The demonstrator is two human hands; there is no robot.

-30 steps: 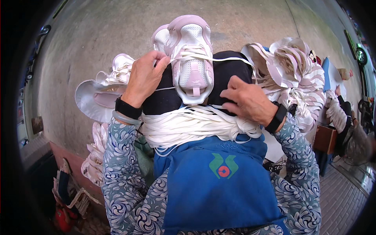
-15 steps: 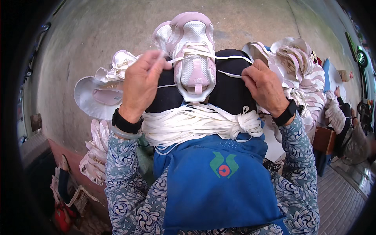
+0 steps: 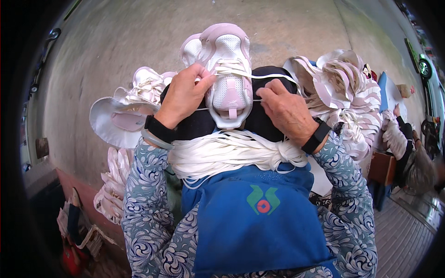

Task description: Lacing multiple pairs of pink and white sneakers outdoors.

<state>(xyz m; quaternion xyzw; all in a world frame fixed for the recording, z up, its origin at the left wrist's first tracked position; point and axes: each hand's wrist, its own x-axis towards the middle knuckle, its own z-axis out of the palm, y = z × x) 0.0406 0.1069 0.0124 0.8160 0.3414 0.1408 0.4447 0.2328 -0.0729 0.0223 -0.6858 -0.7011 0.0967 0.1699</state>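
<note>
A pink-and-white mesh shoe upper (image 3: pixel 228 48) lies over my black-clad knees, its tongue toward me. A flat white shoelace (image 3: pixel 271 75) crosses its throat and loops out to the right. At the upper's left eyelet edge, the thumb and forefinger of my left hand (image 3: pixel 185 95) are pinched on the lace. My right hand (image 3: pixel 288 111) is beside the right edge with its fingers closed. A short bit of lace shows at its fingertips; the rest is hidden. In my lap lies a thick bundle of white laces (image 3: pixel 222 150), knotted at its right end, on a blue apron (image 3: pixel 259 241).
Another upper (image 3: pixel 190 50) sits behind the first. Stacked pink-and-white uppers (image 3: pixel 340 83) are piled at right, and more uppers (image 3: pixel 148 83) at left. Further right are a brown wooden box (image 3: pixel 382 167) and another person's arm (image 3: pixel 405 125). A low reddish wall (image 3: pixel 83 194) runs at lower left.
My left hand has moved right and in against the upper's edge. My right hand has come left and slightly down toward the upper. The upper appears slightly lower in view.
</note>
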